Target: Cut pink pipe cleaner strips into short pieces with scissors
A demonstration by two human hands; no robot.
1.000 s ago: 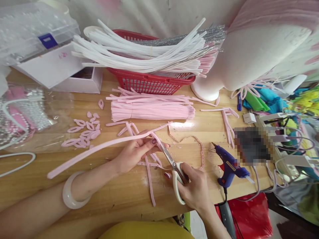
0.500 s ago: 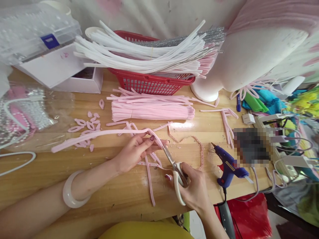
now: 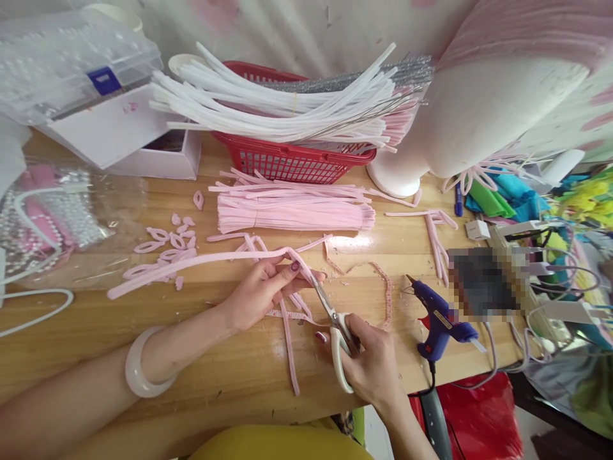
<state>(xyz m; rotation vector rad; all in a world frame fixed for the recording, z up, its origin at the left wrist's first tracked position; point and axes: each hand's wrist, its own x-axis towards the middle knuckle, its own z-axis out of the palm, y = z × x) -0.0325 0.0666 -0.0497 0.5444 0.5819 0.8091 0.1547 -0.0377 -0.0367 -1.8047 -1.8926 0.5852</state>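
A long pink pipe cleaner (image 3: 205, 259), bent near its right end, is pinched in my left hand (image 3: 265, 284). Its longer part stretches left over the table, and its short end points down to the right. My right hand (image 3: 371, 358) grips white-handled scissors (image 3: 332, 310), whose blade tips meet the short end beside my left fingertips. Whether the blades have cut through cannot be made out. Under my hands lie loose pink pipe cleaner pieces (image 3: 290, 354) and a measuring tape (image 3: 389, 287). Small pink looped shapes (image 3: 177, 241) lie left of my left hand.
Behind my hands lies a pink pipe cleaner bundle (image 3: 297, 214), before a red basket (image 3: 297, 163) topped with white pipe cleaners (image 3: 268, 112). A blue glue gun (image 3: 438, 319) rests at right, near a power strip (image 3: 507, 255). A white mannequin head (image 3: 479, 115) stands behind.
The view has shifted slightly, so things at left appear a little further right. Both hands keep their hold, and the scissor handles look slightly closer together.
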